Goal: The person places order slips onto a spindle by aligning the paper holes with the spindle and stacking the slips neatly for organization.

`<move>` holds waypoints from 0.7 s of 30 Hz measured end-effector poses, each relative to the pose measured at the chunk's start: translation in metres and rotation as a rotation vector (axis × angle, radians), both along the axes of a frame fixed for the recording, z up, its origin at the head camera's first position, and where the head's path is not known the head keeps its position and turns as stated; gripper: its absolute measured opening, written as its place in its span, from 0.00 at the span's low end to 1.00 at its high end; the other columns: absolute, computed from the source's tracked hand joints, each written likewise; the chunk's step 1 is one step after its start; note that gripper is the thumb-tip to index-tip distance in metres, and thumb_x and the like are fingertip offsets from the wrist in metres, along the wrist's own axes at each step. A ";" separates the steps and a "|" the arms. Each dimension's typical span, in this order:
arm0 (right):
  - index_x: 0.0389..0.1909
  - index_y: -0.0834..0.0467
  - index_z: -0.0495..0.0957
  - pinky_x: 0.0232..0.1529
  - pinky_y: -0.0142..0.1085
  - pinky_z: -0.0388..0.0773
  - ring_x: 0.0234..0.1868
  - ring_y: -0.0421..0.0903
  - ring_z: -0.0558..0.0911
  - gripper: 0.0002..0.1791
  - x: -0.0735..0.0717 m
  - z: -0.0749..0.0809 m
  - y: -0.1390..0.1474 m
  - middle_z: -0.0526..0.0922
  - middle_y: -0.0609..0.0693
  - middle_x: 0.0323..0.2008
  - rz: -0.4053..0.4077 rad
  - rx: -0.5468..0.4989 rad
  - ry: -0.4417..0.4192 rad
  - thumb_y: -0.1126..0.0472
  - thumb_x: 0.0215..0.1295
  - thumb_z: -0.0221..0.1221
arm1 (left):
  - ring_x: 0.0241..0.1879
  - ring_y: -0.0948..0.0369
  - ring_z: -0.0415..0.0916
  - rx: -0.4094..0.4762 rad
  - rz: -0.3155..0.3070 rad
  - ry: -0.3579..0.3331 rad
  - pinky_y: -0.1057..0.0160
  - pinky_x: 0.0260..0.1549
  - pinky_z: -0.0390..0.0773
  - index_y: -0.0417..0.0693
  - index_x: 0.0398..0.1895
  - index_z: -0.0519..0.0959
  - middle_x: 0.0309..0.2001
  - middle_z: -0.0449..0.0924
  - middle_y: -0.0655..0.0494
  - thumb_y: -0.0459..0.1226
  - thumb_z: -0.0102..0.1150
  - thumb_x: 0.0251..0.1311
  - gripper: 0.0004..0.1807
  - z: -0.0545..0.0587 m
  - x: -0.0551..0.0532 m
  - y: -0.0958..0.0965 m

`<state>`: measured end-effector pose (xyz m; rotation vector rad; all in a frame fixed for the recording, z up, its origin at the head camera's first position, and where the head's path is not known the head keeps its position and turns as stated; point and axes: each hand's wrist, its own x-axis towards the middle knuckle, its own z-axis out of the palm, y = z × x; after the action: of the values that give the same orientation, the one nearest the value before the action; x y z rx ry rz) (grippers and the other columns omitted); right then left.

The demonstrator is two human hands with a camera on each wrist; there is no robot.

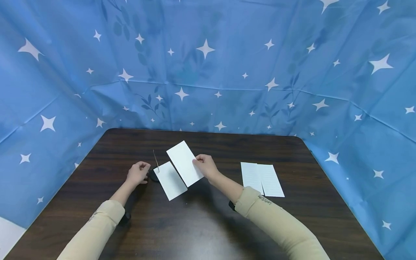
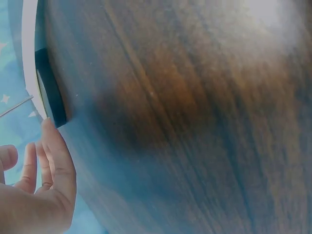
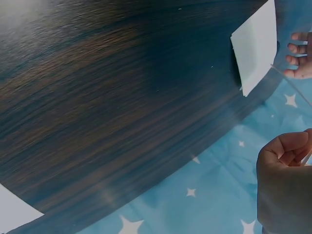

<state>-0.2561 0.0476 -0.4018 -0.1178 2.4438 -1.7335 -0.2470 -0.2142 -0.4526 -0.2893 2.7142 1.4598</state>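
A bill spike with a thin upright rod (image 1: 156,161) and a black round base (image 2: 54,95) stands left of the table's middle. One white paper sheet (image 1: 170,182) lies over the base, with the rod rising at its upper left corner. My right hand (image 1: 206,166) pinches a second white sheet (image 1: 184,162) by its right edge, tilted beside the first. In the right wrist view, that sheet is mostly hidden behind my right hand (image 3: 285,170). Left of the spike, my left hand (image 1: 138,173) holds nothing, its fingers loosely bent close to the base.
Two lined white papers (image 1: 271,180) lie side by side on the right part of the dark wooden table (image 1: 208,231). A blue cloth with white stars (image 1: 227,54) hangs behind and around the table.
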 end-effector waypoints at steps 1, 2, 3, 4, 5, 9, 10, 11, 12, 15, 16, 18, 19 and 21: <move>0.37 0.69 0.79 0.29 0.30 0.74 0.28 0.43 0.74 0.11 0.000 0.001 -0.002 0.79 0.55 0.24 0.001 -0.003 -0.004 0.65 0.67 0.53 | 0.32 0.54 0.77 0.007 0.000 0.002 0.63 0.26 0.85 0.30 0.53 0.69 0.44 0.73 0.32 0.38 0.40 0.71 0.19 0.001 0.000 -0.001; 0.37 0.69 0.79 0.30 0.30 0.75 0.28 0.43 0.75 0.11 0.000 0.002 -0.004 0.80 0.57 0.26 0.003 -0.006 -0.009 0.65 0.67 0.53 | 0.32 0.55 0.77 0.015 0.000 0.003 0.63 0.26 0.85 0.30 0.53 0.69 0.44 0.73 0.32 0.38 0.40 0.71 0.19 0.002 -0.001 -0.001; 0.38 0.69 0.79 0.30 0.30 0.76 0.29 0.43 0.75 0.11 0.000 0.002 -0.006 0.81 0.58 0.27 0.005 -0.005 -0.013 0.64 0.67 0.53 | 0.33 0.55 0.77 0.020 -0.002 0.004 0.63 0.27 0.85 0.30 0.53 0.69 0.45 0.73 0.32 0.39 0.40 0.71 0.19 0.003 -0.001 -0.001; 0.38 0.69 0.79 0.30 0.31 0.77 0.29 0.43 0.76 0.11 0.001 0.003 -0.008 0.81 0.59 0.29 0.007 -0.009 -0.018 0.64 0.67 0.53 | 0.34 0.54 0.77 0.024 0.000 0.007 0.63 0.28 0.85 0.30 0.53 0.69 0.45 0.74 0.32 0.39 0.41 0.71 0.19 0.004 -0.001 -0.001; 0.39 0.69 0.79 0.31 0.31 0.78 0.30 0.43 0.77 0.11 0.000 0.003 -0.010 0.82 0.60 0.30 0.007 -0.013 -0.027 0.64 0.67 0.53 | 0.35 0.53 0.77 0.024 0.002 0.014 0.63 0.28 0.85 0.31 0.53 0.70 0.45 0.74 0.33 0.39 0.41 0.71 0.19 0.005 -0.001 -0.001; 0.40 0.69 0.79 0.33 0.33 0.80 0.31 0.44 0.78 0.12 -0.001 0.004 -0.016 0.83 0.62 0.34 0.016 -0.034 -0.038 0.63 0.67 0.53 | 0.40 0.48 0.77 0.017 0.012 0.049 0.61 0.32 0.86 0.31 0.53 0.70 0.45 0.74 0.33 0.39 0.41 0.71 0.20 0.013 0.001 0.001; 0.40 0.69 0.79 0.33 0.33 0.81 0.31 0.44 0.79 0.12 -0.001 0.004 -0.018 0.83 0.62 0.35 0.017 -0.042 -0.041 0.63 0.67 0.54 | 0.41 0.48 0.76 0.013 0.016 0.060 0.60 0.33 0.86 0.31 0.53 0.71 0.45 0.73 0.33 0.39 0.41 0.71 0.20 0.016 0.002 0.001; 0.41 0.69 0.79 0.33 0.34 0.81 0.31 0.44 0.79 0.12 -0.002 0.004 -0.020 0.83 0.62 0.36 0.017 -0.047 -0.042 0.63 0.67 0.54 | 0.41 0.47 0.75 0.009 0.016 0.070 0.59 0.35 0.86 0.31 0.53 0.71 0.45 0.73 0.33 0.39 0.41 0.71 0.20 0.019 0.002 0.002; 0.41 0.68 0.79 0.34 0.34 0.82 0.31 0.44 0.79 0.12 -0.002 0.004 -0.021 0.83 0.62 0.36 0.017 -0.054 -0.044 0.63 0.67 0.54 | 0.42 0.48 0.75 0.006 0.017 0.081 0.59 0.35 0.86 0.31 0.54 0.71 0.46 0.73 0.33 0.40 0.41 0.71 0.20 0.021 0.003 0.002; 0.41 0.68 0.79 0.35 0.35 0.82 0.32 0.44 0.80 0.12 -0.003 0.004 -0.027 0.83 0.62 0.37 0.015 -0.066 -0.052 0.62 0.67 0.55 | 0.38 0.55 0.72 -0.007 0.020 0.111 0.62 0.35 0.85 0.32 0.54 0.72 0.47 0.73 0.34 0.40 0.40 0.72 0.20 0.030 0.004 0.004; 0.41 0.68 0.79 0.35 0.35 0.82 0.32 0.44 0.80 0.12 -0.003 0.003 -0.028 0.83 0.62 0.37 0.015 -0.069 -0.054 0.62 0.67 0.55 | 0.37 0.58 0.71 -0.007 0.019 0.119 0.64 0.34 0.84 0.32 0.54 0.72 0.47 0.73 0.35 0.40 0.40 0.72 0.20 0.033 0.004 0.005; 0.41 0.68 0.79 0.36 0.36 0.82 0.33 0.45 0.80 0.12 -0.003 0.003 -0.032 0.83 0.62 0.37 0.013 -0.077 -0.061 0.62 0.67 0.55 | 0.36 0.61 0.70 0.002 0.022 0.134 0.68 0.33 0.82 0.33 0.54 0.73 0.46 0.73 0.36 0.41 0.39 0.72 0.21 0.038 0.005 0.006; 0.41 0.67 0.79 0.36 0.36 0.82 0.33 0.45 0.80 0.12 -0.003 0.002 -0.033 0.83 0.61 0.37 0.011 -0.079 -0.065 0.61 0.67 0.55 | 0.36 0.60 0.70 0.010 0.023 0.138 0.69 0.32 0.81 0.33 0.54 0.73 0.45 0.73 0.37 0.41 0.39 0.72 0.21 0.041 0.005 0.007; 0.41 0.67 0.79 0.37 0.36 0.82 0.33 0.45 0.80 0.12 -0.004 0.001 -0.037 0.83 0.61 0.37 0.006 -0.084 -0.069 0.61 0.66 0.55 | 0.37 0.59 0.71 0.031 0.025 0.148 0.69 0.33 0.81 0.33 0.54 0.73 0.44 0.73 0.38 0.41 0.39 0.72 0.21 0.045 0.006 0.009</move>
<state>-0.2598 0.0109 -0.4004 -0.0728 2.3213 -1.8067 -0.2411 -0.2056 -0.4073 -0.2233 2.8074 1.5895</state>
